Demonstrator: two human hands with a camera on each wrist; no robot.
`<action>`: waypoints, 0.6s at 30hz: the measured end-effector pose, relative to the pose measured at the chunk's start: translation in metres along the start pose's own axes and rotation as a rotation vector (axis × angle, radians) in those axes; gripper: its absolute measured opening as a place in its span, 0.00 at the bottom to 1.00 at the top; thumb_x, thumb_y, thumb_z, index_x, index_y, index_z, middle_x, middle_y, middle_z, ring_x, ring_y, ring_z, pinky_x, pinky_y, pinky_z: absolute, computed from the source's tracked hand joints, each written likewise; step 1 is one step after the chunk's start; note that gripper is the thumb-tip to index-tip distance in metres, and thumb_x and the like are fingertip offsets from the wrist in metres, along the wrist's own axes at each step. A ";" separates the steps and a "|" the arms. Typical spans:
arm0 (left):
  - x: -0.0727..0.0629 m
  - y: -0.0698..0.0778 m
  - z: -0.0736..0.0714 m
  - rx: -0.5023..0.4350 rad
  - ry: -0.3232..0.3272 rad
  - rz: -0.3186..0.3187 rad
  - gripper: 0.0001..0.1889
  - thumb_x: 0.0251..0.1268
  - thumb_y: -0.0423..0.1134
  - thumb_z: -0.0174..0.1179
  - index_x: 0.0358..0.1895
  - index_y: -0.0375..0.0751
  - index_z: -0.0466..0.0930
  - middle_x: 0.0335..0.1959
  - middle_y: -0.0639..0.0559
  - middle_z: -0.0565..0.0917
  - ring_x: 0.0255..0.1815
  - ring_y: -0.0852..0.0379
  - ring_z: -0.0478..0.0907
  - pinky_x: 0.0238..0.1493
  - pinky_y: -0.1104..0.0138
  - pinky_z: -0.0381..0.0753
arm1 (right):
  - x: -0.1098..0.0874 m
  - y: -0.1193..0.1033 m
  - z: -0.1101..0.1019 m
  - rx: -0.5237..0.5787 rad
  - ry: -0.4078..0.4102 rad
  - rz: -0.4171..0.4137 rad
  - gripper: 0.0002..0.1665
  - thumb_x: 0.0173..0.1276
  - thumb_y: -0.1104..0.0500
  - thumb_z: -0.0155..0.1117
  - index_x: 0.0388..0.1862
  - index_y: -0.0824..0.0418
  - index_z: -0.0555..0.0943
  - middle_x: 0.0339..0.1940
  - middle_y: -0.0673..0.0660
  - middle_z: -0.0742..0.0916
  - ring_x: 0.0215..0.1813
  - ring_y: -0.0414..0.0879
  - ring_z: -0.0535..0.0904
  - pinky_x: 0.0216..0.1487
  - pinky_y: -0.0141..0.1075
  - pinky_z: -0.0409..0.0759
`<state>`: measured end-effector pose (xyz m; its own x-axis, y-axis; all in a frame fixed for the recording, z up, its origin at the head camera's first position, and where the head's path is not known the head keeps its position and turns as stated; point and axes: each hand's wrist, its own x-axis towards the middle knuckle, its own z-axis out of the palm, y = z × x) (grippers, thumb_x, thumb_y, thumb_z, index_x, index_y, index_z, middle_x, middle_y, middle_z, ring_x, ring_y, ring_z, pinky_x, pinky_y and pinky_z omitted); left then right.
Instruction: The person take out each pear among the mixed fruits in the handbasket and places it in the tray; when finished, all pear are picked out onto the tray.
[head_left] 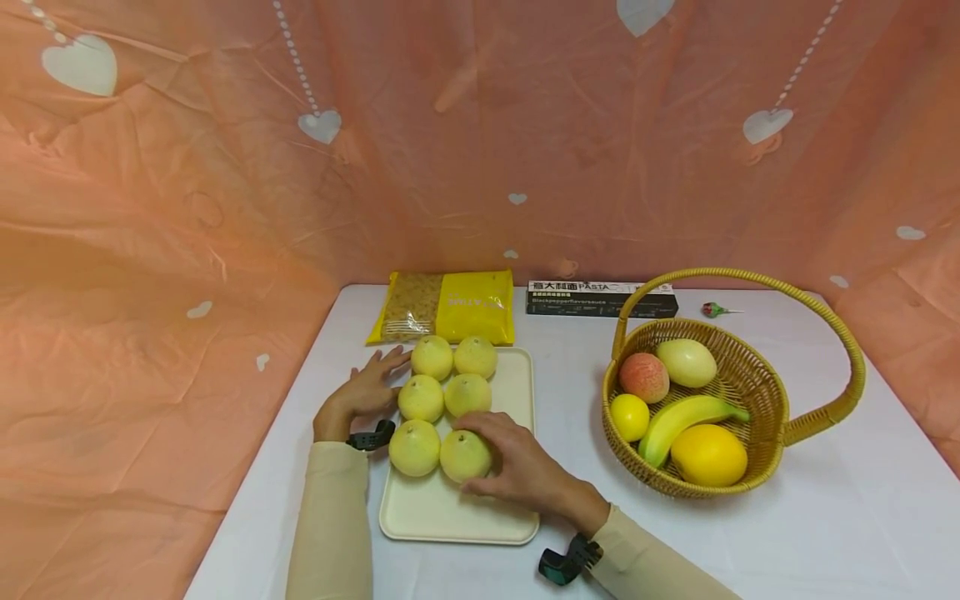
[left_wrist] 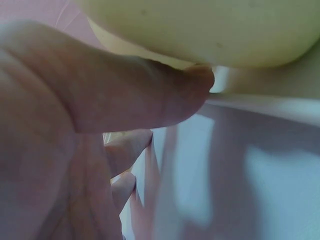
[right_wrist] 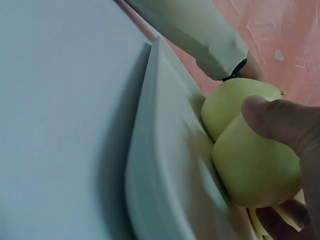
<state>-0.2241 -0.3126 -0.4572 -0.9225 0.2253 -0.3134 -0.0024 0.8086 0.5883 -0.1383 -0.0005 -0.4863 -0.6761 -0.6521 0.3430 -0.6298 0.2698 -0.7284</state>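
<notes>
Several round pale-yellow pears (head_left: 422, 398) stand in two columns on a cream rectangular tray (head_left: 457, 517). My right hand (head_left: 517, 458) grips the front right pear (head_left: 463, 456), thumb on its near side and fingers round its far side; the right wrist view shows this pear (right_wrist: 257, 165) resting against its neighbour. Along the tray's left edge lies my left hand (head_left: 367, 387), its fingers fairly straight beside the left column. In the left wrist view, the left thumb (left_wrist: 140, 92) lies just under a pear (left_wrist: 215, 30), seemingly touching it.
A wicker basket (head_left: 772, 400) with an arched handle stands at the right, holding a banana, a peach and other fruit. Behind the tray lie a yellow pasta bag (head_left: 476, 304) and a black pasta box (head_left: 600, 302). A small rosebud (head_left: 711, 309) lies at the back right.
</notes>
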 end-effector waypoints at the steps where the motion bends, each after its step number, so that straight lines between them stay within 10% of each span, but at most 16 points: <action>1: 0.000 0.000 0.000 0.000 0.000 0.001 0.40 0.75 0.38 0.58 0.89 0.46 0.59 0.92 0.37 0.47 0.92 0.28 0.30 0.80 0.22 0.23 | 0.000 0.001 0.000 -0.009 0.005 0.005 0.46 0.58 0.56 0.89 0.74 0.58 0.79 0.74 0.55 0.84 0.74 0.53 0.79 0.78 0.51 0.78; 18: 0.000 0.000 0.000 -0.007 -0.006 -0.009 0.40 0.76 0.40 0.59 0.89 0.48 0.59 0.93 0.38 0.46 0.92 0.29 0.29 0.81 0.23 0.23 | 0.000 -0.006 -0.027 -0.163 0.039 -0.077 0.51 0.56 0.51 0.92 0.76 0.58 0.78 0.74 0.55 0.82 0.74 0.51 0.79 0.75 0.50 0.81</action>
<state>-0.2246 -0.3127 -0.4572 -0.9201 0.2212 -0.3232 -0.0135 0.8070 0.5904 -0.1445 0.0169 -0.4664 -0.6357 -0.6481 0.4194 -0.7319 0.3333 -0.5943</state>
